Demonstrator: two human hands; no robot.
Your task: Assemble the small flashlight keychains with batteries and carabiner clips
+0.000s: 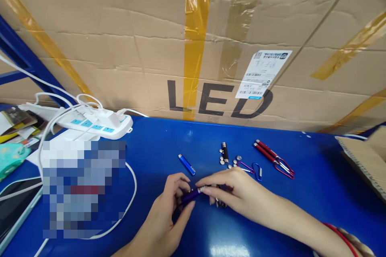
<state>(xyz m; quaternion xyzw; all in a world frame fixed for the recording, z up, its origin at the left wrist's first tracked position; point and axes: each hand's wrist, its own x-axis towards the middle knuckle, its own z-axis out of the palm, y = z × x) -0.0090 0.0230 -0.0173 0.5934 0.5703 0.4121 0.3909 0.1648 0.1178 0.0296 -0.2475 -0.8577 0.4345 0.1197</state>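
Observation:
My left hand (171, 209) is closed around a small purple flashlight (189, 196), with the thumb below and the fingers above it. At the flashlight's silver end, the fingertips of my right hand (237, 188) pinch the metal. Small dark and shiny parts show under the right palm, too hidden to make out. Just beyond the hands lies a blue flashlight tube (187, 164). A black tube (225, 152) stands out among several button cells (222, 161). Close to my right knuckles rest a purple-pink carabiner (245, 166) and a blue carabiner (257, 171).
Two red flashlights with carabiners (268, 151) lie right of centre on the blue table (157, 140). A large cardboard box (135, 48) walls off the back. At left are a white power strip (120, 128) and loose cables; an open carton (362, 156) is at right.

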